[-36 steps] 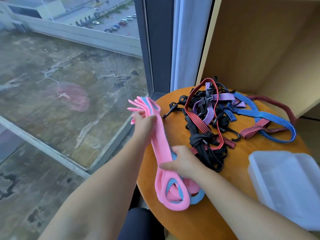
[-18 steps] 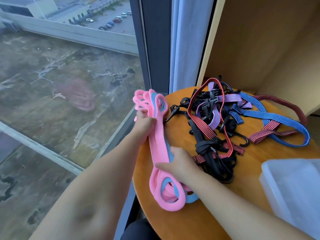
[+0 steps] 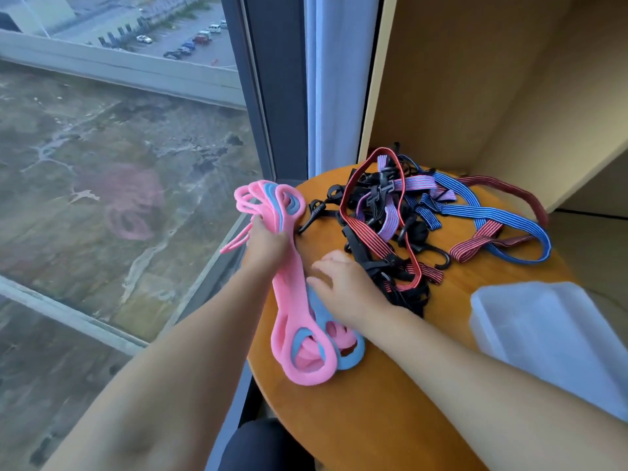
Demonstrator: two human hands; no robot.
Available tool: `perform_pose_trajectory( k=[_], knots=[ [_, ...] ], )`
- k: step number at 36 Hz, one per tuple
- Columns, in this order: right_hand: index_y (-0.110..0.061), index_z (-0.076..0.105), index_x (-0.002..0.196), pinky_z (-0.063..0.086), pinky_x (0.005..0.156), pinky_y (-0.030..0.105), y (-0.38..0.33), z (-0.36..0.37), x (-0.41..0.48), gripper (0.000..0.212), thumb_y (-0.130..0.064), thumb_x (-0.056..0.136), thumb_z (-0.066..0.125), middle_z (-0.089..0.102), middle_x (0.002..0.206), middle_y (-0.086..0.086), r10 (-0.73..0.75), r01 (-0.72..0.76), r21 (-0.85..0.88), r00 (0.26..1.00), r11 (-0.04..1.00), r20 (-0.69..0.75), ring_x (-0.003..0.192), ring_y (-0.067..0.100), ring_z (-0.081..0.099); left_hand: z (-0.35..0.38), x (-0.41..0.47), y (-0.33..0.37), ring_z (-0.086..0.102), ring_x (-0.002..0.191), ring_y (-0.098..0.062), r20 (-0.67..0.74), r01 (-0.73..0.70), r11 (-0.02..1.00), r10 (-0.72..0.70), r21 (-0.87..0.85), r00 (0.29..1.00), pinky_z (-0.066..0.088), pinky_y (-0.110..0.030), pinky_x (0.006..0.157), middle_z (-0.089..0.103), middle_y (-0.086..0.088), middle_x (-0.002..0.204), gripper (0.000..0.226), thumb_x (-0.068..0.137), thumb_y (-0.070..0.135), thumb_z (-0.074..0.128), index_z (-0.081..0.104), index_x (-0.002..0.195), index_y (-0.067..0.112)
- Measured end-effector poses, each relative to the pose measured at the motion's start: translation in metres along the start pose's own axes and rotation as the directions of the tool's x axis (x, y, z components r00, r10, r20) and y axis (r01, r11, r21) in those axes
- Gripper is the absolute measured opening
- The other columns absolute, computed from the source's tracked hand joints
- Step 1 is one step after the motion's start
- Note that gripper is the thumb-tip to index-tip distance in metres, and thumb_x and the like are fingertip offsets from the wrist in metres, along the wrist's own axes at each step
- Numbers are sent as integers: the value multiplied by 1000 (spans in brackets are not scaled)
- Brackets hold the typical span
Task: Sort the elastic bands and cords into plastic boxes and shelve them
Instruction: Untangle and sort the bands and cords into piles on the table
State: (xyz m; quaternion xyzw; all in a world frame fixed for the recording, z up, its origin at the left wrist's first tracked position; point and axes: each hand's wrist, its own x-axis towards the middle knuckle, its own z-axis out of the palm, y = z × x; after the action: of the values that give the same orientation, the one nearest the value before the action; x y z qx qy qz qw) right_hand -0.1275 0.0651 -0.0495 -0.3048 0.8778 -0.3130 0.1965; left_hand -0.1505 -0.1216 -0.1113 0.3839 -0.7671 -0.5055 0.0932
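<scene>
- A tall window (image 3: pixel 119 164) fills the left side and looks down on a stained flat roof and a car park; a pale curtain (image 3: pixel 336 79) hangs at its right edge.
- A wooden shelf unit (image 3: pixel 475 79) stands behind the round table, its open compartment facing the camera.
- The round wooden surface (image 3: pixel 390 402) carries all the sorting things.
- A clear plastic box (image 3: pixel 543 328) sits at the right edge of the surface, near the cords but apart from them.
- A tangle of striped cords (image 3: pixel 390 226) in red, blue, purple and black, with black hooks and buckles, lies at the far middle of the surface.
- The bundle of pink and blue elastic bands (image 3: pixel 292 300) stretches along the left edge of the surface. Its near loops rest on the wood and its far loops are raised over the rim.
- The left hand (image 3: pixel 268 246) grips the bundle near its far end, fingers wrapped round it.
- The right hand (image 3: pixel 343 287) is blurred, between the bundle and the cords. Its fingers (image 3: pixel 316 283) are loosely extended over the blue band and hold nothing. Whether they touch it cannot be told.
</scene>
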Motion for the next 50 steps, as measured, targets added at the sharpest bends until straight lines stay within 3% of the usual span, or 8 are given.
perform_pose_trajectory(
  k=[5,14,19,25,34,42,47,50],
  knots=[
    [-9,61,125,37,101,36,29,-38,-8,38,-24,91,65,52,121,11,-20,-18,-196,982,981,-188,116,29,45,-6,-21,5,56,83,-22,44,26,994,-30,102,999,49,-36,70,54,-2,96,44,80,21,57,38,120,19],
    [-17,39,147,39,106,41,66,-47,-14,66,-28,89,69,42,146,4,102,-93,-282,995,955,17,132,29,40,-18,-56,11,55,80,-18,27,-17,987,13,159,1000,51,-39,74,53,-1,93,38,78,18,57,41,112,19],
    [-17,60,119,44,86,36,68,-51,-6,29,-14,90,60,54,118,3,71,-74,-256,997,964,-22,110,28,51,-17,-75,16,57,109,-29,39,-154,947,149,282,988,51,-43,91,55,-10,129,49,85,23,52,51,134,17],
    [-12,68,84,51,76,37,62,-91,-3,3,-11,85,65,66,90,5,54,-60,-61,994,996,-95,85,25,60,-8,-100,43,51,93,-10,159,-317,927,288,201,944,37,-1,61,57,5,109,29,91,13,60,62,120,17],
    [-21,71,73,36,47,10,34,-157,-21,10,-19,81,76,59,53,-16,-31,47,148,994,988,-106,47,-6,50,22,-138,111,61,86,3,432,-483,874,457,-54,778,49,-8,70,62,20,101,38,88,28,71,57,123,28],
    [-7,70,87,54,72,35,17,-207,-44,11,-18,85,71,73,82,13,-119,179,249,964,952,-237,75,28,66,21,-151,168,57,64,-7,325,-576,817,553,-29,767,49,-25,61,61,14,70,13,90,23,63,54,85,31],
    [-11,72,84,41,46,14,7,-245,-63,8,-18,88,69,61,57,-7,-165,272,281,922,920,-351,45,4,51,12,-164,201,64,67,-7,364,-597,802,556,1,747,52,-25,64,65,17,71,10,79,35,58,53,83,42],
    [-13,74,81,32,49,26,-3,-267,-77,12,-18,89,67,46,52,-5,-145,323,342,878,882,-457,49,15,38,10,-171,204,60,59,-11,392,-602,798,544,32,741,49,-24,59,63,10,67,8,85,34,60,56,79,37]
  ],
)
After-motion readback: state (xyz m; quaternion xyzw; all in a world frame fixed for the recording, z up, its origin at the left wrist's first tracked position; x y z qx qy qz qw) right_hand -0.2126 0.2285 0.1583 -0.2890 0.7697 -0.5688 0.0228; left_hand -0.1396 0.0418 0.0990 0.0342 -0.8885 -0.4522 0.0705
